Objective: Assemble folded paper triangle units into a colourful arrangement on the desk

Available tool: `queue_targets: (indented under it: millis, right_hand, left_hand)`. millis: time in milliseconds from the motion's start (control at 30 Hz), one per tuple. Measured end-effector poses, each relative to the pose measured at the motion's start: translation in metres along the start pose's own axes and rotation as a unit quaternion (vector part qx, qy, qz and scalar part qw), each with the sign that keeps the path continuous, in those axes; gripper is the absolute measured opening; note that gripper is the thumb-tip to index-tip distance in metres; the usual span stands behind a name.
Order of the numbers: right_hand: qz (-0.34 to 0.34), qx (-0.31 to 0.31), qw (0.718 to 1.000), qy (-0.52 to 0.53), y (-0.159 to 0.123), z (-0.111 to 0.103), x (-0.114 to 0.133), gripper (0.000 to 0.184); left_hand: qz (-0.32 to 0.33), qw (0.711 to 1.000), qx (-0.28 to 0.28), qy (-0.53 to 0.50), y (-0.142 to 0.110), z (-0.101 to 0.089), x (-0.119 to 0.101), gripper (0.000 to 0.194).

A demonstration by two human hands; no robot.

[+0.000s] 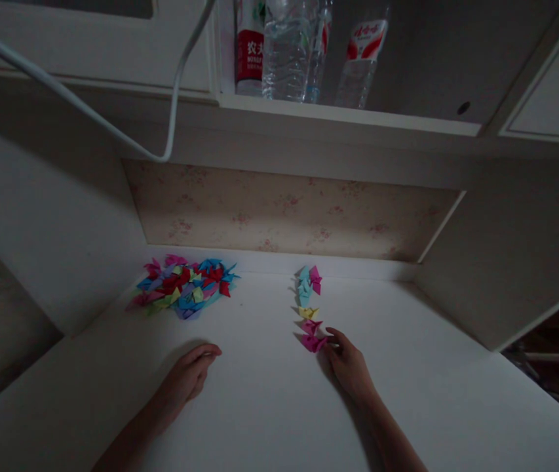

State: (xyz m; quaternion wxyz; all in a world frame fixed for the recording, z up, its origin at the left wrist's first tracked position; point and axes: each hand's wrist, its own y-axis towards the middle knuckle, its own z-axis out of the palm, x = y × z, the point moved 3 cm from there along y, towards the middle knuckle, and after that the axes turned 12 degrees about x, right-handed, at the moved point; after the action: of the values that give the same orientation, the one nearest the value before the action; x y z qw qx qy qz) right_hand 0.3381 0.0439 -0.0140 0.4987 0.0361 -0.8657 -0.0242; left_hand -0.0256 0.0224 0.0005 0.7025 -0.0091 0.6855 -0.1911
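Observation:
My right hand (pixel 346 362) has its fingertips on the wing of a magenta paper crane (pixel 312 342), the nearest one in a short column on the white desktop. Just beyond it sit a darker pink crane (pixel 310 326) and a yellow crane (pixel 308 313). Light-blue cranes (pixel 303 288) and another magenta crane (pixel 315 280) top the column. My left hand (pixel 191 372) rests near the desk surface with its fingers curled together, and nothing shows in them. Beyond that hand lies a heap of many-coloured folded paper cranes (pixel 191 285).
A shelf (pixel 348 118) overhangs the desk, holding clear plastic bottles (pixel 289 52), one with a red label. From the upper left hangs a white cable (pixel 171 118). Side panels (pixel 495 249) close in the desktop (pixel 259 406), with floral wallpaper (pixel 284 206) behind.

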Motion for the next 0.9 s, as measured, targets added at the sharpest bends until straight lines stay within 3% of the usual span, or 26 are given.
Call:
queue_targets:
  millis: [500,667,900]
  right_hand:
    - [0.080,-0.065,0.994,0.034,-0.015,-0.007,0.002,0.060]
    - [0.113,-0.104,0.987,0.052,-0.024,-0.011,0.008,0.061]
    - [0.105,-0.122,0.987,0.021,-0.038,-0.013,0.012,0.056]
  left_hand:
    - [0.030,0.999,0.029,0.012,-0.007,0.004,-0.006,0.028]
    - [0.048,0.999,0.013,0.003,-0.012,0.005,-0.008,0.028]
    - [0.065,0.996,-0.044,0.030,-0.009,0.000,0.003,0.034]
